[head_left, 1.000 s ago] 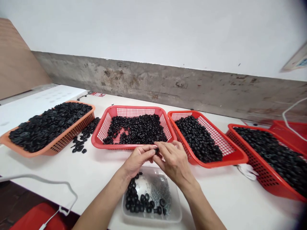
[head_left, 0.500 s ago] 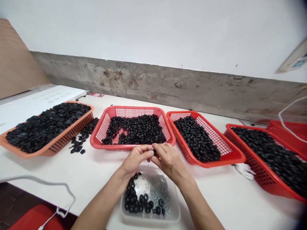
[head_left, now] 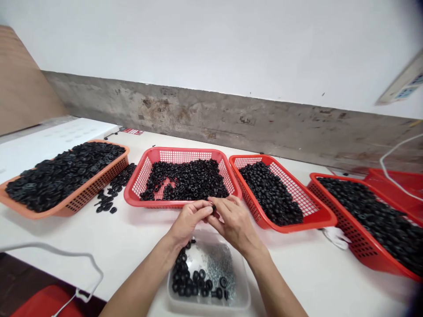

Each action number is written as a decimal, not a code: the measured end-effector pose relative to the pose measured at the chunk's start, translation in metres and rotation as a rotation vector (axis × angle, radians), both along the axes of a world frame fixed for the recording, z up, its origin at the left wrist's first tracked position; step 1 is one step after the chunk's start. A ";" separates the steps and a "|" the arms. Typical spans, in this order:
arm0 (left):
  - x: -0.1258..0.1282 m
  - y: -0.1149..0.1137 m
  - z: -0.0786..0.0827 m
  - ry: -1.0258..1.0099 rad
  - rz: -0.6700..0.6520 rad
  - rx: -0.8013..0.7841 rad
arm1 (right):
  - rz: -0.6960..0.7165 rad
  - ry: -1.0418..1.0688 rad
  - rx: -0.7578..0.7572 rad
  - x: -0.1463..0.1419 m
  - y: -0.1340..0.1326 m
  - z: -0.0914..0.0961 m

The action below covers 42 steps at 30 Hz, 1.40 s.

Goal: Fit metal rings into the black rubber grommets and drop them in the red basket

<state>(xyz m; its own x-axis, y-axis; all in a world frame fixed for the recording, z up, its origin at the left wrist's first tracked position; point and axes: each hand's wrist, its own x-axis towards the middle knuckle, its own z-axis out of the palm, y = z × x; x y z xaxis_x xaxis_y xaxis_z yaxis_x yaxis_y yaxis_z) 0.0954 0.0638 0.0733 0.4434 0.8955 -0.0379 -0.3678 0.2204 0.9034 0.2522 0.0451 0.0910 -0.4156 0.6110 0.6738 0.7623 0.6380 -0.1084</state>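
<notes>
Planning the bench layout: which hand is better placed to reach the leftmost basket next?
Probably the left hand; it's nearer the leftmost basket than the right hand, though both hold a black part.

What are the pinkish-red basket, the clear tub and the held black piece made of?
Pinkish-red basket: likely plastic, slightly shiny, with a moulded grid.
Tub: probably plastic, translucent, smooth, with rounded corners.
Black piece: dark, maybe rubber or plastic; too hidden to judge finish.
</notes>
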 end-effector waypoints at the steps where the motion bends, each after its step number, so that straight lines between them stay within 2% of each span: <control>1: 0.000 0.000 0.000 -0.008 0.007 -0.015 | -0.008 0.000 -0.009 0.000 -0.001 0.000; 9: 0.001 0.001 0.001 -0.013 0.026 -0.006 | -0.037 -0.029 -0.015 -0.005 -0.001 -0.002; 13: 0.000 0.000 0.001 -0.013 0.035 -0.007 | 0.013 0.000 -0.102 0.000 -0.003 0.004; 17: -0.002 0.001 -0.001 -0.034 0.024 -0.045 | 0.135 0.176 -0.255 0.011 -0.005 0.010; 20: -0.003 0.001 -0.002 -0.001 0.007 -0.005 | 0.192 0.330 -0.333 0.014 -0.004 0.010; 27: -0.001 0.002 0.000 0.113 0.067 0.082 | 0.162 0.535 -0.457 0.008 -0.002 0.007; 33: -0.001 0.002 0.001 0.067 0.096 0.025 | 0.082 0.307 -0.311 0.006 -0.005 0.006; 38: 0.000 0.002 0.001 -0.010 0.071 -0.050 | -0.008 0.059 -0.099 -0.005 -0.005 0.001; 42: 0.000 0.002 0.000 0.015 0.074 -0.026 | -0.055 0.032 -0.006 -0.010 -0.003 -0.005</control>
<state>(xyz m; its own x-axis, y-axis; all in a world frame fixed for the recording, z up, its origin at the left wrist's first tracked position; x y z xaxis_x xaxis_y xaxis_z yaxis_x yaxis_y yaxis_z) 0.0957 0.0659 0.0729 0.3751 0.9245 -0.0676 -0.3705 0.2164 0.9033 0.2426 0.0424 0.0862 -0.3598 0.6361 0.6826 0.7924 0.5945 -0.1364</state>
